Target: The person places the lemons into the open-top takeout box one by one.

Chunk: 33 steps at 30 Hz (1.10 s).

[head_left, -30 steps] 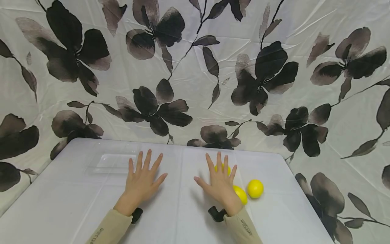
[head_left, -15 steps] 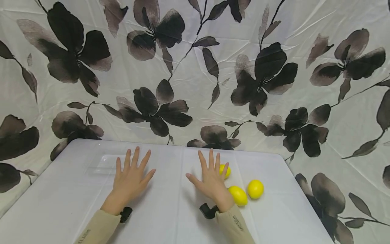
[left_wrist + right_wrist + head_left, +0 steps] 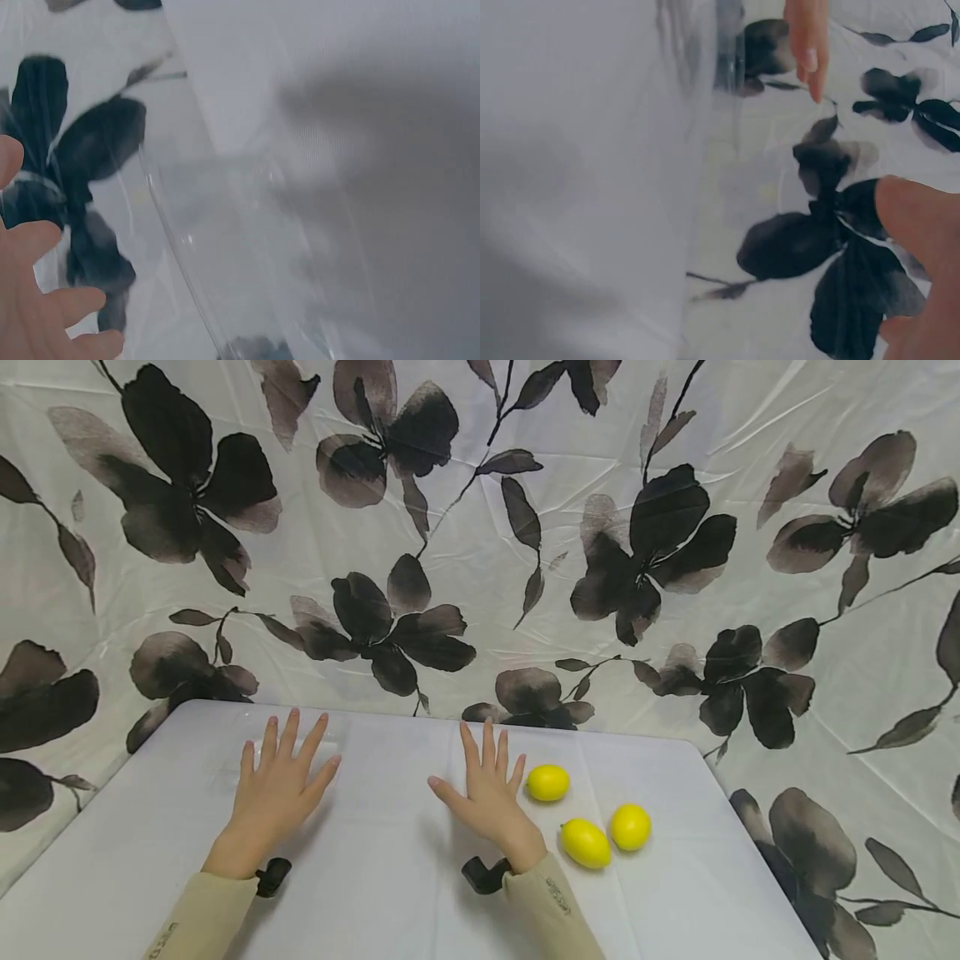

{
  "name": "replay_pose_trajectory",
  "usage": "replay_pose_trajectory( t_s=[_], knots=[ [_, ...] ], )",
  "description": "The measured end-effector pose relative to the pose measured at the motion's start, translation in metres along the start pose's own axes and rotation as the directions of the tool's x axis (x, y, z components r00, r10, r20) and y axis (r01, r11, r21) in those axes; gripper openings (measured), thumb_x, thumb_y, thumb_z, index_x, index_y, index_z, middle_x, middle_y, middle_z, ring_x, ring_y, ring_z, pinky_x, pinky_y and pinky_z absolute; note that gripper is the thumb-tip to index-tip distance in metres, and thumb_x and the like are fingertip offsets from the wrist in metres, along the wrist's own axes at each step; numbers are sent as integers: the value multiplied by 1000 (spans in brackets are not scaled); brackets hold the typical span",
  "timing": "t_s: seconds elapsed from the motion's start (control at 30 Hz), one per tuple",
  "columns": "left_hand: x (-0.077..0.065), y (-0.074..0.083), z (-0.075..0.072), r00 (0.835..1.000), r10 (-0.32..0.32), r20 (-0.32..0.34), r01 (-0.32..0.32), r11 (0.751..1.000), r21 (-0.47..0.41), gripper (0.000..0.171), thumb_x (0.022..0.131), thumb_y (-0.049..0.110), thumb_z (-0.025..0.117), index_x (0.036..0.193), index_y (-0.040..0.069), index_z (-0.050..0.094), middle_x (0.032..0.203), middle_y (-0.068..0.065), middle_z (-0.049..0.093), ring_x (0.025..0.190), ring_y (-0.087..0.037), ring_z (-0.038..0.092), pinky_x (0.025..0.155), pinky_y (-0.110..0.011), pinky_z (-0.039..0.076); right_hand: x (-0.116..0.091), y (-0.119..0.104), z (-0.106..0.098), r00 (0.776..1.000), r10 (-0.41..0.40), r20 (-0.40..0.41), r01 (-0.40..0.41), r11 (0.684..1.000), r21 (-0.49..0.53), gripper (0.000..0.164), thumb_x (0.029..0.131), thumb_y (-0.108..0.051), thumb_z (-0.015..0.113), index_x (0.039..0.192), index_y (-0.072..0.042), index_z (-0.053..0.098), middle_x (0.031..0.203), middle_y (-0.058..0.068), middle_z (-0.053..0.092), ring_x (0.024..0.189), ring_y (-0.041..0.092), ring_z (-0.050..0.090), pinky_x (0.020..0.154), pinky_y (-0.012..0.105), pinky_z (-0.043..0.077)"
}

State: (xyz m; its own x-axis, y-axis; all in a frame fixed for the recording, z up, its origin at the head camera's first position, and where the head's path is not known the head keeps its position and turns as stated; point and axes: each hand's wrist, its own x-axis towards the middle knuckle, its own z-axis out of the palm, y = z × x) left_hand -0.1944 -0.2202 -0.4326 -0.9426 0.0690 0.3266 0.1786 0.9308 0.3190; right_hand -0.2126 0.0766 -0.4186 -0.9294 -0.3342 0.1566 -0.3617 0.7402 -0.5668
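Both hands hover over the white table with fingers spread, neither holding anything. My left hand (image 3: 273,797) is over a clear plastic container (image 3: 227,768) and hides much of it in the head view. In the left wrist view the container's edge (image 3: 180,244) runs past my fingers (image 3: 79,304). My right hand (image 3: 491,802) is nearest to three yellow lemons. The back lemon (image 3: 548,783) lies just right of its little finger. The front lemon (image 3: 586,843) and the right lemon (image 3: 630,827) lie close together beside the wrist.
The white table (image 3: 390,877) has its back edge against a hanging cloth (image 3: 480,577) printed with dark flowers. A black wrist camera (image 3: 274,877) is strapped under the left wrist, and another black camera (image 3: 483,875) under the right one.
Both hands have shifted left with their fingers spread. The left has come over the container; the right has moved off the lemons, which now show whole and lie where they were.
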Motion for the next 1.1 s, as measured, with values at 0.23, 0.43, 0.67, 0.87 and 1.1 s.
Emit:
replay_pose_trajectory(
  t_s=[0.23, 0.43, 0.67, 0.87, 1.1],
  knots=[
    [-3, -29, -13, 999, -50, -18, 49, 997, -53, 68, 105, 49, 35, 161, 16, 13, 160, -33, 7, 147, -49, -9, 107, -75, -7, 12, -6, 22, 999, -11, 41, 1, 967, 257, 90, 97, -59, 46, 160, -17, -3, 165, 16, -12, 149, 34, -18, 111, 67, -12],
    [-5, -55, -19, 994, -100, -41, 97, 993, -72, 69, 106, 48, 32, 160, 12, 11, 159, -34, 5, 146, -50, -13, 105, -77, -9, 21, -13, 42, 999, -27, 23, 15, 910, 415, 88, 99, -49, 48, 159, -10, -2, 165, 17, -4, 151, 34, -7, 113, 68, -6],
    [-11, -89, -26, 985, -154, -81, 147, 985, -93, 70, 106, 45, 32, 159, 6, 10, 157, -37, 2, 144, -52, -15, 102, -79, -10, 32, -22, 69, 995, -34, 96, -29, 809, 587, 86, 101, -40, 50, 159, -8, -4, 165, 18, -5, 151, 36, -5, 116, 63, -3],
    [-11, -108, -20, 970, -226, -85, 191, 934, -304, 66, 107, 33, 31, 157, -2, 4, 157, -38, 0, 145, -53, -8, 105, -79, -2, 36, -33, 96, 980, -14, 199, -119, 759, 640, 87, 101, -45, 49, 160, -16, -7, 165, 15, -6, 151, 33, -3, 119, 57, 7],
    [-16, -123, -4, 908, -417, 38, 348, 699, -625, 66, 108, 36, 21, 157, 4, -9, 161, -29, -5, 147, -48, 1, 117, -61, 6, 38, -45, 121, 965, -42, 260, -171, 654, 737, 86, 103, -39, 49, 159, -11, -9, 165, 15, -4, 152, 29, 0, 121, 46, 10]
  ],
)
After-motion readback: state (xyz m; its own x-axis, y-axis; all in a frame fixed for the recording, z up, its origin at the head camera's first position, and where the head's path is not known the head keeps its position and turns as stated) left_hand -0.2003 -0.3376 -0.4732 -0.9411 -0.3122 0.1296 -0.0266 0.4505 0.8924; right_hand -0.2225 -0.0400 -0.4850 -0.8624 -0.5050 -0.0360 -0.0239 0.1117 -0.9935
